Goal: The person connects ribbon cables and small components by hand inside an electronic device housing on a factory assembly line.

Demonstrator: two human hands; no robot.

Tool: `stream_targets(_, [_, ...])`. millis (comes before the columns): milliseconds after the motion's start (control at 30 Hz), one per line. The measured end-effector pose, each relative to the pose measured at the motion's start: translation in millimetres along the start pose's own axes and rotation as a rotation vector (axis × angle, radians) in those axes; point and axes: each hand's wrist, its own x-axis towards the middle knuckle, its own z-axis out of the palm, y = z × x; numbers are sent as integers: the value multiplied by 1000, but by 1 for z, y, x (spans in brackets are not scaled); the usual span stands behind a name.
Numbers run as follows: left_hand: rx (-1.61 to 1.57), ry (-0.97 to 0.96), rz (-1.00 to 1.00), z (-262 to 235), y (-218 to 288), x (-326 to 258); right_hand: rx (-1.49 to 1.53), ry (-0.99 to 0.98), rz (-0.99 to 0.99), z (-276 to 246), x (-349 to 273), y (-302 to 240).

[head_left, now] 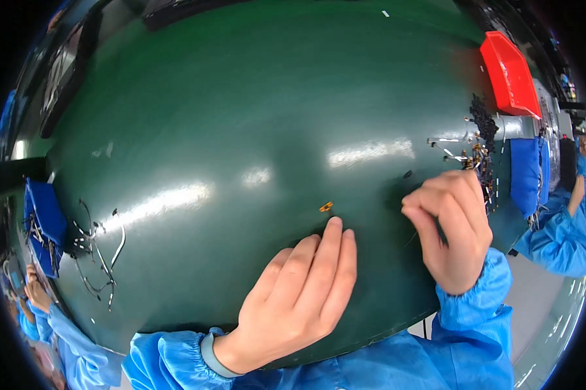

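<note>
My left hand lies palm down on the green table, its fingers stretched out. Just beyond its fingertips is a tiny orange and dark part. My right hand is raised to the right with thumb and index finger pinched together. Whatever sits in that pinch, if anything, is too small to make out, though a thin hair-like line shows below the fingertips. A small black piece rests on the table just beyond the right hand.
Past my right hand lie a pile of small black parts and several metal-stemmed parts. A red bin and a blue bin stand at the right edge. Curved wire-like parts lie left, beside another blue bin. Co-workers' blue sleeves show at both sides.
</note>
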Motion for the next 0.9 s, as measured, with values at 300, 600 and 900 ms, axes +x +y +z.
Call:
stream_targets(300, [128,-6,13,2,1,-1,110,-24,-297,46,31,-2])
stream_targets(600, [109,20,-12,4,-1,-5,-54,-71,-490,32,30,-4])
stream_targets(900, [144,26,17,4,-3,-6,199,-132,-323,36,36,-6])
